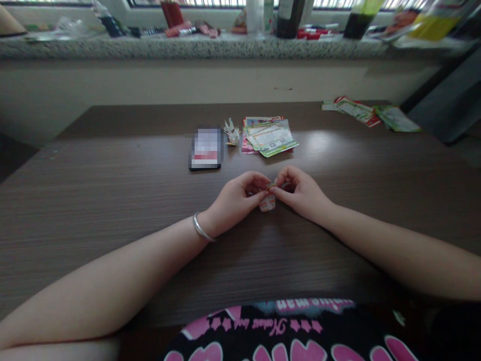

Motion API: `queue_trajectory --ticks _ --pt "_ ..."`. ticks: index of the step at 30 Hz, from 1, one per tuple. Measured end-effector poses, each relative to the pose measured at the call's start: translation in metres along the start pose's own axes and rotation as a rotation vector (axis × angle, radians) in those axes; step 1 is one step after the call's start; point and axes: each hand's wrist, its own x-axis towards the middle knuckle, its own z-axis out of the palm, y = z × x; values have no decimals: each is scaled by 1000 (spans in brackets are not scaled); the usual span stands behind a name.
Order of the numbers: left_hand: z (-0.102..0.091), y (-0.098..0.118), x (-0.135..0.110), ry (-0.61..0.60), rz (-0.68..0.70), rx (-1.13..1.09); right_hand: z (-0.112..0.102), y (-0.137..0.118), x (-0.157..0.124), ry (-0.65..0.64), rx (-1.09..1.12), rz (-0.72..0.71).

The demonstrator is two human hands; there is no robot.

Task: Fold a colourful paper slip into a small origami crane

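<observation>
A small folded piece of printed paper is pinched between my two hands above the middle of the dark wooden table. My left hand grips its left side between thumb and fingers, with a silver bangle on that wrist. From the other side, my right hand pinches the top of the paper, thumb and fingertips close to those of the left. White with orange print shows on the part hanging below the fingers; the rest is hidden by them.
Beyond my hands lie a phone with a blurred screen, a small folded paper piece and a stack of printed leaflets. More leaflets are scattered at the far right. Bottles and pens crowd the stone windowsill.
</observation>
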Motion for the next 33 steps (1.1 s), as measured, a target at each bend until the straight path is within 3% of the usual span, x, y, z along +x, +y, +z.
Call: queue_trajectory --ticks 5,9,13,20,23,26,29,33 --pt "-1 -2 1 20 -11 37 -1 1 1 9 -113 20" --pt "-3 -3 1 43 2 150 -1 -2 0 -67 -209 -28" --pt "-5 -1 2 0 16 201 -1 -1 1 -70 -226 -26" --pt "-12 0 5 -71 221 654 -4 4 6 -33 -233 26" --pt "-16 -3 4 -102 397 774 -8 5 8 -19 -309 -3" --pt "-17 -3 1 -222 522 921 -12 7 9 -12 -389 -26" --pt "-16 0 -2 -280 542 1024 -14 11 12 -23 -463 -60" --pt "-17 4 -4 -336 518 1077 -17 15 14 -44 -606 -258"
